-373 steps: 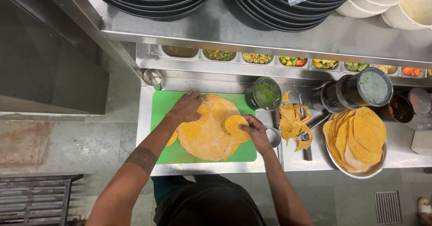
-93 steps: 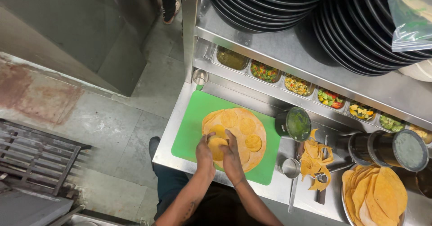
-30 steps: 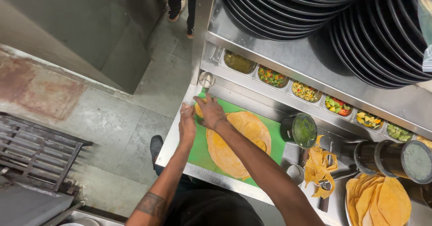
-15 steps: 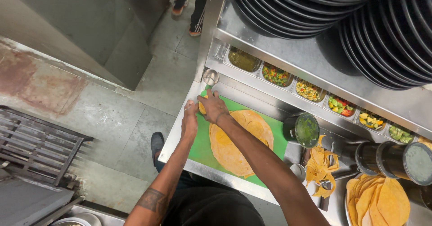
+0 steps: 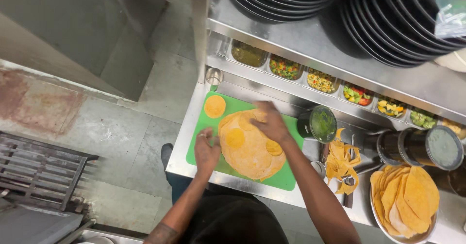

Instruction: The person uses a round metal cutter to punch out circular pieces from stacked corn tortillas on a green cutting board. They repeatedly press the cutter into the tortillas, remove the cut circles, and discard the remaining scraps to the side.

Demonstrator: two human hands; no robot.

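Hands (image 5: 242,137) rest on tortilla (image 5: 250,149), inside green board (image 5: 286,176) edges.

At your twelve o'clock, stacks of dark plates (image 5: 388,25) sit above a row of filling trays (image 5: 320,80). At three o'clock stands a green sauce tub (image 5: 318,124); at four, a bowl of tortillas (image 5: 405,200).

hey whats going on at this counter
A person is working a large orange flatbread on a green cutting board. Their right hand rests on its far edge; the left hand sits at its near-left rim. Small round cut-outs lie on it, and one small orange disc sits apart in the board's corner.
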